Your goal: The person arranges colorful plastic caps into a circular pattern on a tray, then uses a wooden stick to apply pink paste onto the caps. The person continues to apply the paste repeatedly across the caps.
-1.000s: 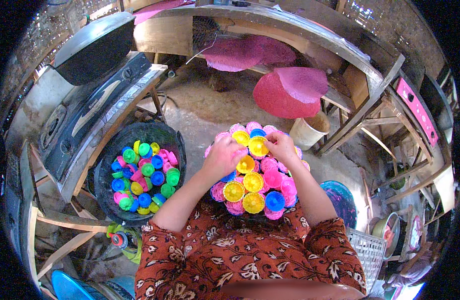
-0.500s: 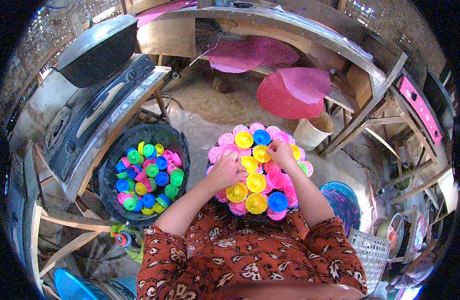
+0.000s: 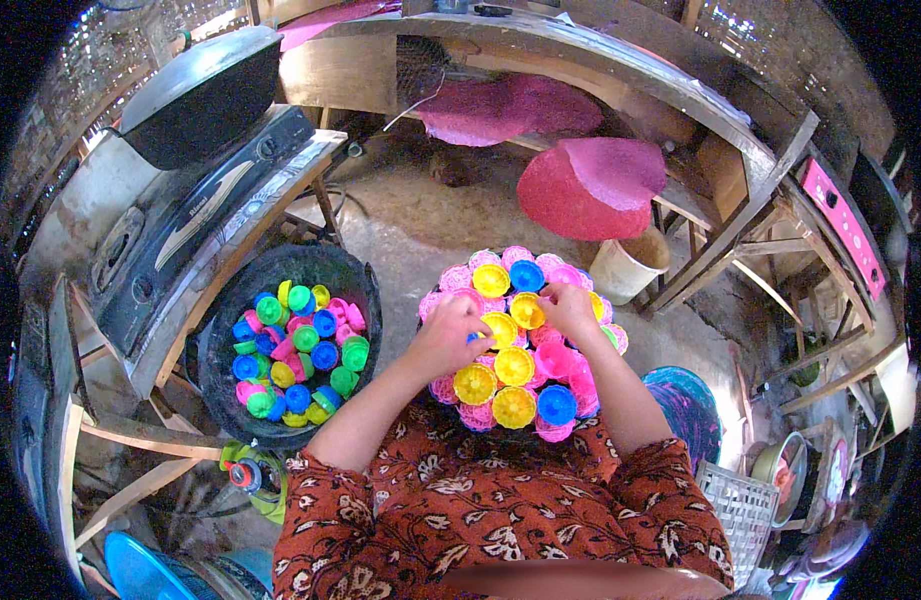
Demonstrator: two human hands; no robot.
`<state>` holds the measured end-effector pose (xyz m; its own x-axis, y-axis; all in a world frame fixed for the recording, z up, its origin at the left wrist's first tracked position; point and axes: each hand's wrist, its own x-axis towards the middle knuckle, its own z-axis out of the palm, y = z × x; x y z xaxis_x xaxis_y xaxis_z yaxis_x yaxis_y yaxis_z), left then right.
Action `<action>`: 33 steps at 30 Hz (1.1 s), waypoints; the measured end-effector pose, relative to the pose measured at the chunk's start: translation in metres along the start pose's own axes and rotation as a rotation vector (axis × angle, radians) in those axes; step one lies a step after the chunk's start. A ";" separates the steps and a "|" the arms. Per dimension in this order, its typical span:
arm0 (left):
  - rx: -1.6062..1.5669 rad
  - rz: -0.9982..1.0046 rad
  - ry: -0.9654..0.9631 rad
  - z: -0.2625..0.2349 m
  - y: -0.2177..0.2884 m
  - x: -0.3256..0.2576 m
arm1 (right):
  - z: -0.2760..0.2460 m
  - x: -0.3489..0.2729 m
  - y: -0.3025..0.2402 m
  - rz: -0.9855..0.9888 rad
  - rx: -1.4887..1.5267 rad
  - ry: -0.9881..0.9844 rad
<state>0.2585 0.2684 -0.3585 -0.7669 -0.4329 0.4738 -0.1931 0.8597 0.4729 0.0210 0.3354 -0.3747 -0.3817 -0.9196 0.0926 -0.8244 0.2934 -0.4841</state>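
Observation:
In front of my lap, a round bed of pink lacy cakes (image 3: 443, 303) carries small fluted plastic moulds, among them a yellow mould (image 3: 514, 366), a blue mould (image 3: 557, 404) and a pink mould (image 3: 553, 358). My left hand (image 3: 448, 335) lies over the left part of the bed. Its fingers are bent together beside a yellow mould (image 3: 499, 329), and a bit of blue shows beneath them. My right hand (image 3: 573, 314) has its fingertips closed at the right edge of another yellow mould (image 3: 527, 310). What either hand grips is hidden.
A black basin (image 3: 215, 385) of loose coloured moulds stands at left, below a gas stove (image 3: 195, 225) bearing a lidded black pan (image 3: 205, 105). A white bucket (image 3: 620, 275), a pink-and-red sheet (image 3: 590, 195) and a teal tub (image 3: 695, 405) lie beyond and right.
The whole view shifts slightly. My left fingers have moved a little, and a bit of blue now shows beneath them. My right hand stays by the same yellow mould.

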 end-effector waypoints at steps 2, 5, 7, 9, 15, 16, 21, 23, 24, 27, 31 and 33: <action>0.071 -0.051 0.049 -0.016 -0.012 0.000 | -0.008 -0.001 0.001 -0.034 -0.025 0.032; 0.264 -0.172 0.246 -0.060 -0.056 -0.015 | -0.019 -0.008 -0.001 -0.078 -0.014 0.133; 0.219 -0.362 0.257 -0.086 -0.105 -0.042 | -0.030 -0.016 0.002 -0.087 0.061 0.165; 0.165 -0.688 0.319 -0.091 -0.142 -0.082 | -0.039 -0.026 0.002 -0.158 0.111 0.179; 0.513 -0.799 -1.002 -0.054 -0.190 -0.147 | -0.029 -0.032 -0.005 -0.150 0.015 -0.002; 0.397 -0.803 -0.912 -0.048 -0.195 -0.156 | -0.029 -0.032 -0.011 -0.121 0.044 -0.111; 0.296 -0.603 -0.579 -0.024 -0.213 -0.167 | -0.025 -0.036 -0.014 -0.307 -0.072 -0.137; 0.351 -0.704 -0.530 -0.010 -0.242 -0.193 | -0.021 -0.029 -0.015 -0.324 -0.067 -0.189; 0.337 -0.677 -0.542 -0.001 -0.250 -0.191 | -0.018 -0.029 -0.008 -0.322 -0.081 -0.165; 0.287 -0.708 -0.675 0.004 -0.252 -0.183 | -0.017 -0.031 -0.014 -0.300 -0.100 -0.171; 0.430 -0.556 -0.583 0.014 -0.242 -0.180 | -0.021 -0.031 -0.020 -0.283 -0.106 -0.149; 0.372 -0.602 -0.638 0.014 -0.236 -0.168 | -0.019 -0.029 -0.013 -0.299 -0.127 -0.139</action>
<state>0.4246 0.1424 -0.5600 -0.6430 -0.6961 -0.3194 -0.7628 0.6192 0.1862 0.0350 0.3629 -0.3549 -0.0625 -0.9940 0.0902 -0.9399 0.0282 -0.3402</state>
